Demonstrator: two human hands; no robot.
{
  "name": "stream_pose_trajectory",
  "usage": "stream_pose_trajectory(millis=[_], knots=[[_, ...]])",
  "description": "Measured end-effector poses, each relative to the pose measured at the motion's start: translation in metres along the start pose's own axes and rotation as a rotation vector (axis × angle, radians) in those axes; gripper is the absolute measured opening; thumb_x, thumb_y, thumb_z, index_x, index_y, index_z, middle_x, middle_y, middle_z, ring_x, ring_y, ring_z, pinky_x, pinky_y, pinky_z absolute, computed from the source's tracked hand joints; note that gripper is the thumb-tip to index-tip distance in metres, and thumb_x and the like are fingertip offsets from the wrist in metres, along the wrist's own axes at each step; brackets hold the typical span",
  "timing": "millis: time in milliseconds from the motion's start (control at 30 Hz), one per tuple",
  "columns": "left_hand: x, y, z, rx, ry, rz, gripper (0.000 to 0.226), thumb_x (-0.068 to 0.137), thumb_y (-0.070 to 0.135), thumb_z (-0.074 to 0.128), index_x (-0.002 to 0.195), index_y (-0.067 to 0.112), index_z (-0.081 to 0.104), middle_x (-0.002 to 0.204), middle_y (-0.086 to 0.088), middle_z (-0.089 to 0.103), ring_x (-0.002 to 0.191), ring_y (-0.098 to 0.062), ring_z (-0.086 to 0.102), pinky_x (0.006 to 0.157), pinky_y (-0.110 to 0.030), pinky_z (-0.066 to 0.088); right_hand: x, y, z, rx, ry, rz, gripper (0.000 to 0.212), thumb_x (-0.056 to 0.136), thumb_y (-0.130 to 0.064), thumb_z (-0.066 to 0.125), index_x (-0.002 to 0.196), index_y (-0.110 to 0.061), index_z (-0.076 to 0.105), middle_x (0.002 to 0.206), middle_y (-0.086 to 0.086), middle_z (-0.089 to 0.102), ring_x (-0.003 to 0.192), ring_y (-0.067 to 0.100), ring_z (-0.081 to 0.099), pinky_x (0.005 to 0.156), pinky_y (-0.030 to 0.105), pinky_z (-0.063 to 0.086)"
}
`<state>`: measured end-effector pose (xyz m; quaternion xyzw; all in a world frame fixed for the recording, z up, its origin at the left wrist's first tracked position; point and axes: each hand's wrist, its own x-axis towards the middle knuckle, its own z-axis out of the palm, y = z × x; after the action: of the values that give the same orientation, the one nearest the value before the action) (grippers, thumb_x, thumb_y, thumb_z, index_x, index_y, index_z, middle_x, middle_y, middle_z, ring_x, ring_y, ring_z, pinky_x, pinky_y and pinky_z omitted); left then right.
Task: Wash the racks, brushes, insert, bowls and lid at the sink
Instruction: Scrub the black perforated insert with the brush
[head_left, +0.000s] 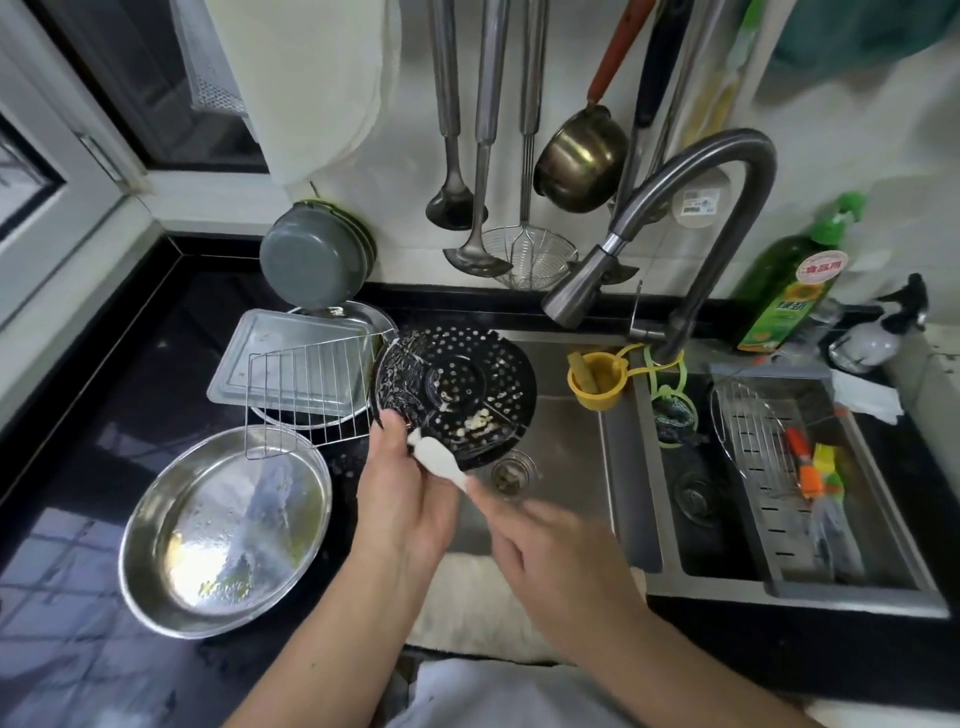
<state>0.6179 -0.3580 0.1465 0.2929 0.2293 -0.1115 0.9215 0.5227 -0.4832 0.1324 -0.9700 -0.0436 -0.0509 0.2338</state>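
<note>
Black counter w/ steel bowl & wire rack at left, then left hand gripping soapy perforated insert over sink, right hand curled on white brush; wet insert could slip, I think.

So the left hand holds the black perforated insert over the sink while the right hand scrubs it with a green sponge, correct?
Not quite. The right hand scrubs with a white brush, not a green sponge. The head view shows this; the left hand does hold the black perforated insert over the sink.
</note>
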Motion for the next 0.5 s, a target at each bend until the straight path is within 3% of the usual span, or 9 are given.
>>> stream_pose_trajectory(millis=[133, 267, 367, 500], knots=[[-0.005, 0.002, 0.002, 0.026, -0.03, 0.017, 0.041, 0.114, 0.033, 0.027, 0.141, 0.017, 0.054, 0.134, -0.015, 0.069, 0.12, -0.035, 0.068, 0.084, -0.056, 0.061, 0.007, 0.023, -0.016, 0.03, 0.054, 0.151, 0.051, 0.099, -0.027, 0.055, 0.146, -0.043, 0.043, 0.058, -0.012, 0.041, 0.049, 0.008, 0.041, 0.041, 0.028, 0.036], [-0.013, -0.002, 0.002, 0.041, -0.019, 0.032, 0.04, 0.114, 0.031, 0.028, 0.138, 0.013, 0.054, 0.135, -0.017, 0.068, 0.118, -0.031, 0.07, 0.086, -0.052, 0.061, -0.002, 0.007, -0.013, 0.004, -0.004, -0.028, 0.049, 0.097, -0.026, 0.055, 0.143, -0.042, 0.05, 0.057, -0.012, 0.037, 0.046, 0.009, 0.04, 0.04, 0.025, 0.03], [-0.017, -0.002, 0.004, 0.047, -0.03, 0.049, 0.04, 0.114, 0.032, 0.027, 0.14, 0.015, 0.054, 0.134, -0.015, 0.068, 0.119, -0.034, 0.069, 0.086, -0.057, 0.06, 0.006, 0.02, -0.019, 0.009, 0.065, 0.091, 0.048, 0.096, -0.024, 0.063, 0.141, -0.037, 0.055, 0.054, -0.011, 0.04, 0.045, 0.008, 0.04, 0.04, 0.024, 0.029], [-0.025, -0.003, 0.003, 0.046, 0.012, 0.04, 0.036, 0.114, 0.029, 0.031, 0.132, 0.011, 0.057, 0.134, -0.02, 0.067, 0.108, -0.028, 0.074, 0.08, -0.047, 0.063, 0.004, 0.009, -0.014, -0.026, -0.021, -0.073, 0.047, 0.099, -0.031, 0.043, 0.145, -0.038, 0.05, 0.057, -0.011, 0.042, 0.046, 0.01, 0.041, 0.038, 0.03, 0.038]])
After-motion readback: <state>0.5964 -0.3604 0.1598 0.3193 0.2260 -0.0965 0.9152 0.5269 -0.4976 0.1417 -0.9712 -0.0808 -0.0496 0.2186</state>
